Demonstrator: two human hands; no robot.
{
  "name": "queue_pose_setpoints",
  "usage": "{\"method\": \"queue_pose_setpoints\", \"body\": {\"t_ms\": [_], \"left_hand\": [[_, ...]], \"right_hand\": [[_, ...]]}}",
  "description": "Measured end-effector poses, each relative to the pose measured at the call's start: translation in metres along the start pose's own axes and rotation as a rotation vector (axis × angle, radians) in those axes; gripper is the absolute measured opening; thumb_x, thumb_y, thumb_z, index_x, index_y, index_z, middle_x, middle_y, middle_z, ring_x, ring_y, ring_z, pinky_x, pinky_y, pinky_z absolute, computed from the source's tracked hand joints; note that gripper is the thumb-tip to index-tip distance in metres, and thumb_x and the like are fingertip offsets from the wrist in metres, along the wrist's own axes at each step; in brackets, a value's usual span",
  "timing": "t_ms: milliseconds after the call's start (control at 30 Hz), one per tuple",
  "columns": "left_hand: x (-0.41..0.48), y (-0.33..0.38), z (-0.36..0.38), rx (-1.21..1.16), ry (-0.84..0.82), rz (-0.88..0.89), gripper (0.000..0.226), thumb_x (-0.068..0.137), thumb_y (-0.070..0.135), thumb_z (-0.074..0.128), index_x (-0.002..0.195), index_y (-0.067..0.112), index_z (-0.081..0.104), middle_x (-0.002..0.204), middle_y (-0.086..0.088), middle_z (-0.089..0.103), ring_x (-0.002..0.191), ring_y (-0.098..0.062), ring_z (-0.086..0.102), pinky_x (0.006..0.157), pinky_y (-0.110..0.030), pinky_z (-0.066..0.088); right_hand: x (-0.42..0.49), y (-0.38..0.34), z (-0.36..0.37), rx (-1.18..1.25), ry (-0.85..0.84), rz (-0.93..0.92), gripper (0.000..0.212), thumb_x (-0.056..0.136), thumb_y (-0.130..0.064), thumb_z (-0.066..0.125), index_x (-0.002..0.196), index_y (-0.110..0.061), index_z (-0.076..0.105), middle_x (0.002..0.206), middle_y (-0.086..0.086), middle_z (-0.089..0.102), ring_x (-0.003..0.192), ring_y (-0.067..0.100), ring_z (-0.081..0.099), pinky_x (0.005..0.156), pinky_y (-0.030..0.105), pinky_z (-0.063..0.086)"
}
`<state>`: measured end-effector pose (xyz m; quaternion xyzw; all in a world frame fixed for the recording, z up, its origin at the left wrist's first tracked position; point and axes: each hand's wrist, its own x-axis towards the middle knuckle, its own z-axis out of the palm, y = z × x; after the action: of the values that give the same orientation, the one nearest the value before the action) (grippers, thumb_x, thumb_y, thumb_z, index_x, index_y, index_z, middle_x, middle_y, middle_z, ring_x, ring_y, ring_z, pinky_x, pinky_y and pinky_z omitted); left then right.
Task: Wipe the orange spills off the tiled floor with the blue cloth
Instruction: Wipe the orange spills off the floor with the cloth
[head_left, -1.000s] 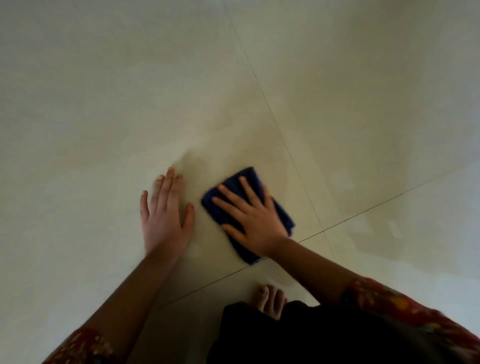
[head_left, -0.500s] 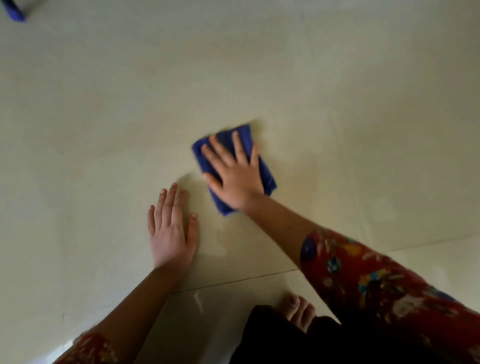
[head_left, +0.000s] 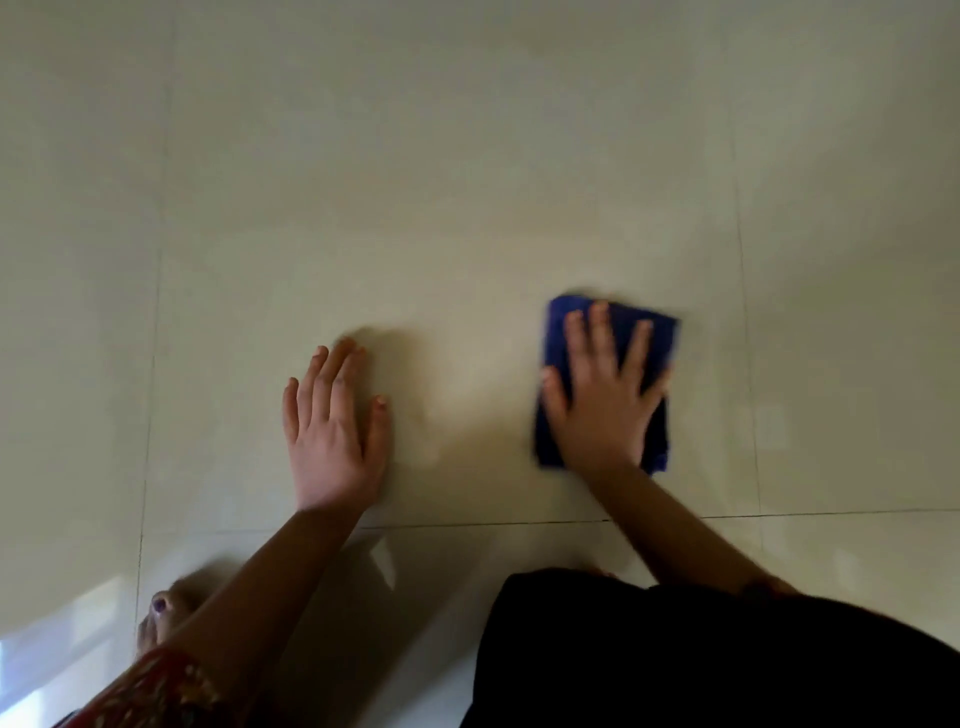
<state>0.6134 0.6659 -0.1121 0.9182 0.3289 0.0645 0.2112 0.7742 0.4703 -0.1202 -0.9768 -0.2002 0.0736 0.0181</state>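
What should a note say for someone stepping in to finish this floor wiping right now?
Left hand: flat with straight fingers, resting on the pale tiled floor and holding nothing.
Right hand: spread flat, pressing the folded dark blue cloth onto the same tile, to the right of the left hand.
Done: no distinct orange spill shows in this view, but the picture is blurred, so faint residue cannot be ruled out.
Left: check the tiles outside the view and wipe whatever remains.

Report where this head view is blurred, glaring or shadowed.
Head view: motion blur smears the blue cloth and the right hand pressing it; the left hand casts a soft shadow beyond its fingers; glare streaks the tiled floor at lower left.
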Motion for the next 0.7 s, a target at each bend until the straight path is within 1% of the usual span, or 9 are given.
{"method": "queue_pose_setpoints", "body": {"t_ms": [100,167,233,333,400,467,567,667,700], "left_hand": [[-0.013,-0.014,-0.007,-0.005,0.04,-0.065,0.052,0.096,0.035,0.038,0.142,0.01,0.043,0.152,-0.006,0.039,0.144,-0.024,0.027,0.119,-0.045,0.015],[-0.017,-0.024,-0.011,-0.007,0.046,-0.103,0.053,0.096,0.036,0.037,0.142,0.009,0.042,0.152,-0.007,0.039,0.144,-0.025,0.027,0.119,-0.046,0.015],[-0.02,-0.032,-0.015,0.002,0.063,-0.14,0.053,0.096,0.036,0.036,0.143,0.01,0.041,0.152,-0.007,0.039,0.144,-0.025,0.026,0.119,-0.046,0.014],[-0.018,-0.037,-0.017,-0.014,0.112,-0.186,0.051,0.096,0.033,0.04,0.141,0.011,0.043,0.151,-0.005,0.04,0.144,-0.024,0.027,0.118,-0.045,0.016],[-0.016,-0.039,-0.016,-0.019,0.123,-0.213,0.051,0.095,0.033,0.04,0.141,0.011,0.043,0.15,-0.005,0.041,0.143,-0.024,0.028,0.117,-0.045,0.017],[-0.011,-0.041,-0.017,-0.031,0.145,-0.245,0.051,0.095,0.032,0.04,0.141,0.011,0.043,0.15,-0.006,0.041,0.143,-0.024,0.029,0.117,-0.045,0.018],[0.001,-0.041,-0.02,-0.058,0.178,-0.285,0.051,0.094,0.031,0.038,0.141,0.011,0.044,0.148,-0.007,0.043,0.141,-0.026,0.032,0.116,-0.045,0.022],[0.012,-0.046,-0.024,-0.072,0.201,-0.325,0.05,0.094,0.03,0.037,0.14,0.011,0.043,0.148,-0.007,0.044,0.141,-0.026,0.032,0.115,-0.044,0.023],[0.014,-0.051,-0.027,-0.075,0.208,-0.334,0.05,0.094,0.029,0.038,0.141,0.011,0.043,0.148,-0.007,0.043,0.141,-0.025,0.032,0.115,-0.044,0.023]], "right_hand": [[-0.06,-0.028,0.006,-0.056,-0.085,-0.577,0.066,0.091,-0.06,0.037,0.152,-0.035,0.025,0.161,-0.008,0.018,0.148,0.037,0.008,0.11,0.069,0.01],[-0.054,-0.016,0.0,-0.054,-0.11,-0.765,0.067,0.091,-0.062,0.038,0.151,-0.038,0.024,0.161,-0.011,0.016,0.149,0.034,0.009,0.111,0.067,0.01],[-0.018,-0.006,0.0,-0.06,-0.071,-0.661,0.066,0.091,-0.062,0.036,0.152,-0.039,0.021,0.161,-0.012,0.015,0.149,0.032,0.009,0.109,0.066,0.015],[0.051,-0.019,-0.006,-0.059,-0.023,-0.299,0.063,0.095,-0.058,0.029,0.153,-0.036,0.018,0.162,-0.01,0.014,0.149,0.034,0.006,0.109,0.068,0.015],[0.083,-0.058,-0.008,-0.04,-0.011,-0.23,0.064,0.094,-0.058,0.026,0.153,-0.036,0.014,0.162,-0.011,0.008,0.149,0.035,0.001,0.11,0.069,0.01],[0.093,-0.112,-0.006,-0.035,-0.049,-0.369,0.065,0.094,-0.058,0.027,0.153,-0.036,0.013,0.162,-0.011,0.006,0.149,0.035,0.0,0.109,0.069,0.008],[0.066,-0.172,0.001,-0.017,-0.065,-0.718,0.065,0.093,-0.059,0.029,0.153,-0.036,0.019,0.162,-0.011,0.011,0.149,0.035,0.001,0.111,0.068,0.008],[0.027,-0.161,0.008,-0.011,-0.054,-1.019,0.061,0.093,-0.054,0.035,0.151,-0.038,0.025,0.161,-0.011,0.017,0.149,0.032,0.006,0.112,0.064,0.004],[0.028,-0.147,0.009,-0.002,-0.04,-1.053,0.059,0.093,-0.053,0.037,0.15,-0.04,0.026,0.16,-0.013,0.018,0.15,0.029,0.007,0.112,0.063,0.006]]}}
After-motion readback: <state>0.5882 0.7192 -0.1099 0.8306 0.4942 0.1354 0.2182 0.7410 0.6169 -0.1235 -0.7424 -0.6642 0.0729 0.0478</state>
